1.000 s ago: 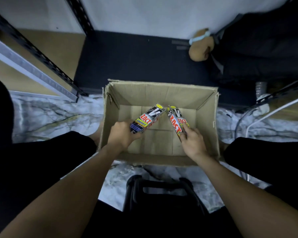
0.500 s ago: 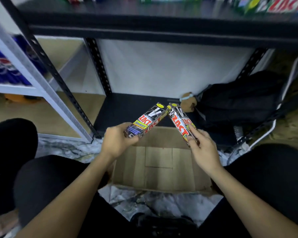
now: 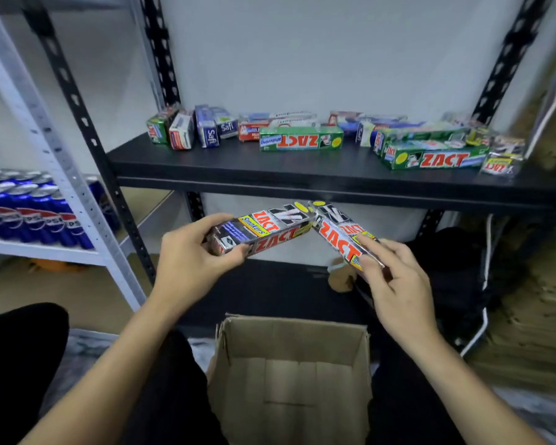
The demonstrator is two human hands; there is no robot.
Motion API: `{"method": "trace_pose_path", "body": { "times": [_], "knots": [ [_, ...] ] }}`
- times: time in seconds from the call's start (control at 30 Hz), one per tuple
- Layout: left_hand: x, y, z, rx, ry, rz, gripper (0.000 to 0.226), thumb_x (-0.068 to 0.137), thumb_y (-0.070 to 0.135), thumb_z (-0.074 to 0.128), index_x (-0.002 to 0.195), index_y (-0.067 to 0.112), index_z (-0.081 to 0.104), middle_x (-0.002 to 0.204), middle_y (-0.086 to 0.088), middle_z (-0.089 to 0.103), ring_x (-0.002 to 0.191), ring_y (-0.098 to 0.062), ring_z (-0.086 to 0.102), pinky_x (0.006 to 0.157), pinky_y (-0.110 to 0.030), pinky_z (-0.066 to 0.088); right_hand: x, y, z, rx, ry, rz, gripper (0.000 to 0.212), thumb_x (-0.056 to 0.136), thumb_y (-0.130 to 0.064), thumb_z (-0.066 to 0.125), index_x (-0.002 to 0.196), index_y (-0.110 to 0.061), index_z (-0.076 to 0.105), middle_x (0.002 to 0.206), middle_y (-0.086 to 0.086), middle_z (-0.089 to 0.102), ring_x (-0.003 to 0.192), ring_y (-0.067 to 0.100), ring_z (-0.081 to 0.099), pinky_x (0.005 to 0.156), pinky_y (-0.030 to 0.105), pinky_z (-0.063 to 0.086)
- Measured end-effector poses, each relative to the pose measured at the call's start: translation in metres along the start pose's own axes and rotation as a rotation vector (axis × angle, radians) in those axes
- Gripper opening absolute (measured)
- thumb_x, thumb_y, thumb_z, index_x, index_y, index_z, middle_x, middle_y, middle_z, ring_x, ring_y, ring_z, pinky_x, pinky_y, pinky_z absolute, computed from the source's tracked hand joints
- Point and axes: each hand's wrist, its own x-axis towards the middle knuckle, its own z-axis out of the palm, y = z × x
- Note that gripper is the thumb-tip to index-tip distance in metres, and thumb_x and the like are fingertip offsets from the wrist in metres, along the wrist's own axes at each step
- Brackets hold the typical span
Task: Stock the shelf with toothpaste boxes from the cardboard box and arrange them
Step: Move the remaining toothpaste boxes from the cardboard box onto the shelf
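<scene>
So the person looks pretty far along with this one. The cardboard box (image 3: 294, 340) sits on the floor between their knees with its flaps open. The part of its bottom that shows is bare cardboard, no toothpaste in sight (the near end is cut off by the frame, so can't swear to it).

Both hands are busy and apart from each other. The left hand (image 3: 187, 255) grips one silver Zact Smokers box (image 3: 264, 232) by its near end, thumb on top and fingers underneath. The right hand (image 3: 395, 284) holds a second silver Zact box (image 3: 339, 237) with its fingers curled over the near end. The two boxes lean toward each other in the air, far ends touching or as good as. They're just below the front lip of the black shelf (image 3: 231, 165) and above the carton.

Up on that shelf there's a decent lot in place:
- a cluster of small boxes (image 3: 187, 130) end-on at the left
- a green Zact Whitening box (image 3: 300, 139) lengthwise in the middle, print upside down
- a looser pile of green Zact boxes (image 3: 437, 159) at the right, lying at odd angles

Best guess is the unloading is nearly over and these two are probably the last. What's left is setting them on the shelf, which has bare room along the front, and then the tidying, which looks barely started. The Pepsi cans (image 3: 29, 216) on the white rack (image 3: 50, 146) next door aren't part of it.
</scene>
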Motion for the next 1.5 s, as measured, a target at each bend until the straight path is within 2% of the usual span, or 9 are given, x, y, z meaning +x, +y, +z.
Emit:
{"method": "trace_pose_path", "body": {
  "times": [0.1, 0.2, 0.3, 0.53, 0.7, 0.97, 1.13, 1.37, 1.5],
  "knots": [
    [0.018, 0.016, -0.013, -0.017, -0.018, 0.044, 0.046, 0.068, 0.030, 0.088, 0.111, 0.026, 0.073, 0.093, 0.017, 0.075, 0.087, 0.002, 0.070, 0.081, -0.026, 0.059, 0.012, -0.011, -0.014, 0.055, 0.009, -0.030, 0.033, 0.095, -0.021, 0.058, 0.120, -0.042, 0.062, 0.118, -0.010, 0.058, 0.109, -0.005, 0.055, 0.087, 0.005, 0.038],
    [0.034, 0.028, -0.022, -0.079, -0.013, 0.073, 0.045, 0.070, 0.014, 0.088, 0.108, 0.030, 0.071, 0.096, 0.024, 0.073, 0.088, 0.004, 0.070, 0.079, -0.013, 0.055, 0.029, -0.018, -0.026, 0.132, 0.042, -0.060, 0.031, 0.095, -0.024, 0.057, 0.122, -0.038, 0.065, 0.120, -0.011, 0.059, 0.113, 0.007, 0.057, 0.090, 0.025, 0.049],
    [0.053, 0.039, -0.025, -0.120, 0.024, 0.087, 0.044, 0.071, 0.016, 0.086, 0.112, 0.024, 0.072, 0.095, 0.018, 0.075, 0.087, 0.003, 0.070, 0.077, -0.009, 0.053, 0.052, -0.026, -0.033, 0.196, 0.050, -0.087, 0.031, 0.095, -0.029, 0.055, 0.124, -0.032, 0.066, 0.122, -0.011, 0.058, 0.116, 0.015, 0.058, 0.088, 0.042, 0.055],
    [0.095, 0.048, -0.021, -0.174, 0.079, 0.076, 0.047, 0.073, 0.018, 0.085, 0.117, 0.019, 0.071, 0.097, 0.010, 0.074, 0.083, 0.001, 0.072, 0.072, -0.011, 0.054, 0.116, -0.037, -0.034, 0.046, 0.121, -0.138, 0.032, 0.096, -0.023, 0.057, 0.125, -0.032, 0.065, 0.121, -0.008, 0.059, 0.112, -0.004, 0.053, 0.092, 0.012, 0.041],
    [0.124, 0.038, -0.011, -0.161, 0.142, 0.056, 0.051, 0.072, 0.021, 0.085, 0.121, 0.018, 0.070, 0.099, 0.006, 0.074, 0.087, 0.002, 0.071, 0.074, -0.013, 0.055, 0.190, -0.036, -0.011, -0.131, 0.123, -0.103, 0.034, 0.096, -0.031, 0.055, 0.130, -0.032, 0.062, 0.130, 0.000, 0.055, 0.120, 0.014, 0.051, 0.096, 0.028, 0.039],
    [0.151, 0.023, 0.009, -0.113, 0.349, -0.037, 0.049, 0.071, 0.021, 0.088, 0.117, 0.019, 0.073, 0.093, 0.009, 0.075, 0.082, 0.005, 0.070, 0.082, -0.014, 0.054, 0.288, -0.020, 0.058, -0.388, 0.086, -0.099, 0.037, 0.097, -0.031, 0.051, 0.133, -0.022, 0.059, 0.133, 0.008, 0.048, 0.115, 0.029, 0.053, 0.090, 0.038, 0.046],
    [0.169, 0.013, 0.015, -0.027, 0.459, -0.028, 0.050, 0.072, 0.021, 0.086, 0.120, 0.018, 0.072, 0.089, 0.009, 0.074, 0.077, 0.016, 0.063, 0.078, -0.003, 0.048, 0.302, -0.001, 0.077, -0.398, 0.119, -0.177, 0.032, 0.097, -0.022, 0.056, 0.128, -0.016, 0.063, 0.123, 0.005, 0.053, 0.105, 0.032, 0.053, 0.081, 0.039, 0.051],
    [0.207, -0.004, 0.036, 0.118, 0.508, -0.054, 0.056, 0.072, 0.033, 0.085, 0.122, 0.014, 0.071, 0.098, 0.002, 0.075, 0.086, 0.003, 0.063, 0.082, 0.004, 0.036, 0.301, 0.009, 0.081, -0.421, 0.057, -0.161, 0.053, 0.088, -0.017, 0.055, 0.141, -0.018, 0.047, 0.140, 0.007, 0.045, 0.126, 0.032, 0.041, 0.099, 0.043, 0.042],
    [0.231, -0.006, 0.047, 0.202, 0.526, -0.043, 0.061, 0.075, 0.041, 0.082, 0.128, 0.013, 0.067, 0.106, -0.003, 0.076, 0.096, -0.010, 0.067, 0.089, -0.017, 0.044, 0.300, 0.011, 0.078, -0.316, 0.091, -0.166, 0.052, 0.088, -0.010, 0.058, 0.139, -0.012, 0.049, 0.141, 0.007, 0.044, 0.129, 0.026, 0.042, 0.104, 0.036, 0.038]
  ]
}}
